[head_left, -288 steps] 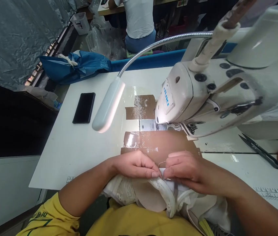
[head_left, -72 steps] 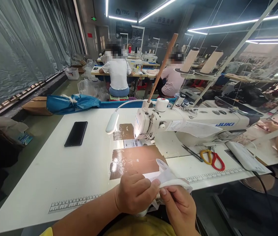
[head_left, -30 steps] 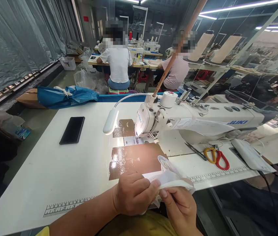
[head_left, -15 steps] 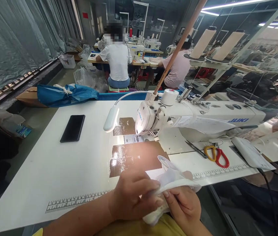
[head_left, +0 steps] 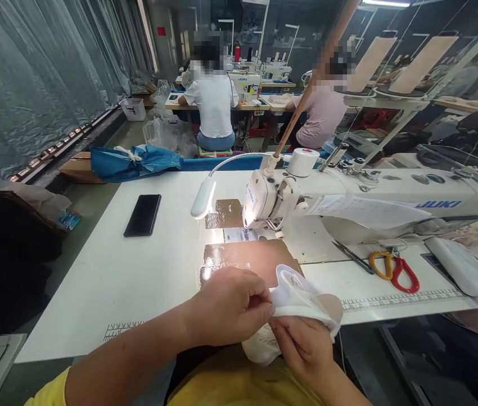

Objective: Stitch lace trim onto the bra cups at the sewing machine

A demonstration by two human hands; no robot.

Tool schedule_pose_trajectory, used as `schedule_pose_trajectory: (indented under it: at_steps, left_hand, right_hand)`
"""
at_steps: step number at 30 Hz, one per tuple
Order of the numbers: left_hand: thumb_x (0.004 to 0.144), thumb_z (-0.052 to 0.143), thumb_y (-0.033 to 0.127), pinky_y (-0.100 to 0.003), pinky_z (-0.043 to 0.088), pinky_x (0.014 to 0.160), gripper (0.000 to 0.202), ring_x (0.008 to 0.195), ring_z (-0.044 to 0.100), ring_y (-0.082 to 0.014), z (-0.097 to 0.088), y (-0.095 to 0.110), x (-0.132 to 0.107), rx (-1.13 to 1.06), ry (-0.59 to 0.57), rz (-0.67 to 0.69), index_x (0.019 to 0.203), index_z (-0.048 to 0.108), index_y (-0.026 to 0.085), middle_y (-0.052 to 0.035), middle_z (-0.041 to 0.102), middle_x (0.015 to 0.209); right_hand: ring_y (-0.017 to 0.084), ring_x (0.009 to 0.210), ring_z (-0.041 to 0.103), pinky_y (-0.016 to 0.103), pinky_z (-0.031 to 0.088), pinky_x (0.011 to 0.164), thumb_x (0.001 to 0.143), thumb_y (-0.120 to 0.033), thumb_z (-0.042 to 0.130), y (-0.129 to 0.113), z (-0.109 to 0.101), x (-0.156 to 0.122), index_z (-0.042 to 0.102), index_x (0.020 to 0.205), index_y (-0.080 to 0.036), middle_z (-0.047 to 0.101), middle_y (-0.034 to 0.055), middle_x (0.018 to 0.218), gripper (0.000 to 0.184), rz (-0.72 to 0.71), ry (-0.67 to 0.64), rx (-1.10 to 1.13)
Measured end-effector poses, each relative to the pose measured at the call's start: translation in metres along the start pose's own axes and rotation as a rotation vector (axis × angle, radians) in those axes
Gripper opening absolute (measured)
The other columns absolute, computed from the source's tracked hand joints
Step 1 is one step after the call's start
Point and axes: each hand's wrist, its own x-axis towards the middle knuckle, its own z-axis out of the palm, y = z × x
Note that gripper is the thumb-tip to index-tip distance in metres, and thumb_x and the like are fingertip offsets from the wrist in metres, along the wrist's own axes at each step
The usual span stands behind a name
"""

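Note:
A white piece of fabric with a soft bound edge [head_left: 302,301] is between my two hands, close to the table's front edge. My left hand [head_left: 239,307] pinches its left end with thumb and fingers. From below, my right hand [head_left: 304,344] grips the edge, fingers curled under the cloth. A paler, cream part of the fabric [head_left: 259,344] hangs down over my lap. Beyond my hands stands a white sewing machine [head_left: 272,197], its lamp [head_left: 204,198] lit over the needle area. Brown tape-covered sheets [head_left: 255,256] lie on the table by the needle plate.
A black phone [head_left: 143,215] lies on the white table [head_left: 95,282] at left. Scissors with red and yellow handles [head_left: 403,275] rest at right beside a printed ruler strip [head_left: 408,300]. Thread cones [head_left: 427,65] stand behind. Two people [head_left: 215,104] sit at machines ahead.
The view has shifted left, so the table and machine appear further right. My left hand has turned and its fingers have closed together at the fabric's edge; my right hand keeps its grip.

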Motion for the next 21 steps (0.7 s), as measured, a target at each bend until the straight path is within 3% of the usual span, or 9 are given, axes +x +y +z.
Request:
schedule_pose_trajectory:
  at_steps: [5, 10, 12, 14, 17, 19, 21]
  left_hand:
    - [0.083, 0.049, 0.018, -0.023, 0.032, 0.057, 0.013, 0.061, 0.042, -0.0095, 0.003, -0.001, -0.002, -0.023, 0.015, 0.023, 0.071, 0.052, 0.015, 0.0019, 0.051, 0.066]
    - [0.091, 0.043, 0.03, -0.021, 0.032, 0.053, 0.022, 0.058, 0.036, -0.0083, -0.003, -0.015, -0.013, -0.471, 0.055, 0.011, 0.075, 0.047, 0.015, 0.0025, 0.042, 0.065]
    - [0.092, 0.042, 0.033, -0.021, 0.033, 0.051, 0.024, 0.056, 0.034, -0.0082, -0.012, -0.029, -0.02, -0.532, 0.091, 0.001, 0.077, 0.046, 0.016, 0.0032, 0.039, 0.064]
    - [0.091, 0.044, 0.029, -0.023, 0.038, 0.055, 0.017, 0.059, 0.042, -0.0102, -0.022, -0.045, -0.027, -0.348, 0.216, -0.028, 0.083, 0.05, 0.016, 0.001, 0.046, 0.068]
    - [0.087, 0.048, 0.018, -0.03, 0.045, 0.07, 0.011, 0.079, 0.054, -0.016, -0.026, -0.063, -0.034, 0.081, 0.508, -0.066, 0.094, 0.056, 0.018, -0.0043, 0.059, 0.088]
    - [0.088, 0.047, 0.016, -0.031, 0.047, 0.075, 0.014, 0.085, 0.057, -0.0169, -0.015, -0.064, -0.036, 0.115, 0.571, 0.005, 0.095, 0.058, 0.019, -0.005, 0.061, 0.091]
    - [0.088, 0.049, 0.015, -0.028, 0.048, 0.074, 0.013, 0.084, 0.058, -0.0157, 0.006, -0.056, -0.035, -0.013, 0.544, 0.134, 0.096, 0.059, 0.018, -0.0051, 0.063, 0.089]
  right_hand:
    - [0.013, 0.054, 0.06, 0.024, 0.046, 0.052, 0.083, -0.009, 0.051, 0.001, -0.002, 0.0, 0.058, 0.089, -0.023, 0.066, -0.002, 0.066, 0.017, -0.009, 0.027, -0.008]
    - [0.013, 0.055, 0.062, 0.024, 0.048, 0.055, 0.083, -0.011, 0.052, 0.003, -0.004, 0.002, 0.059, 0.086, -0.023, 0.068, -0.0025, 0.066, 0.014, -0.017, 0.055, -0.017]
    - [0.013, 0.055, 0.062, 0.023, 0.048, 0.055, 0.084, -0.012, 0.053, 0.003, -0.004, 0.002, 0.059, 0.084, -0.023, 0.067, -0.0029, 0.065, 0.013, -0.009, 0.072, -0.006]
    - [0.013, 0.055, 0.062, 0.023, 0.048, 0.055, 0.085, -0.013, 0.053, 0.003, -0.005, 0.001, 0.059, 0.084, -0.023, 0.067, -0.003, 0.065, 0.012, 0.016, 0.079, 0.007]
    - [0.013, 0.057, 0.062, 0.024, 0.047, 0.056, 0.085, -0.014, 0.054, 0.004, -0.005, -0.001, 0.06, 0.084, -0.023, 0.067, -0.0031, 0.066, 0.011, 0.056, 0.068, 0.024]
    - [0.013, 0.058, 0.062, 0.024, 0.047, 0.057, 0.086, -0.015, 0.054, 0.004, -0.004, -0.003, 0.06, 0.085, -0.024, 0.066, -0.0034, 0.066, 0.011, 0.073, 0.06, 0.035]
    - [0.013, 0.059, 0.062, 0.024, 0.046, 0.058, 0.086, -0.015, 0.054, 0.004, -0.004, -0.002, 0.06, 0.086, -0.024, 0.066, -0.0036, 0.067, 0.011, 0.093, 0.053, 0.047]
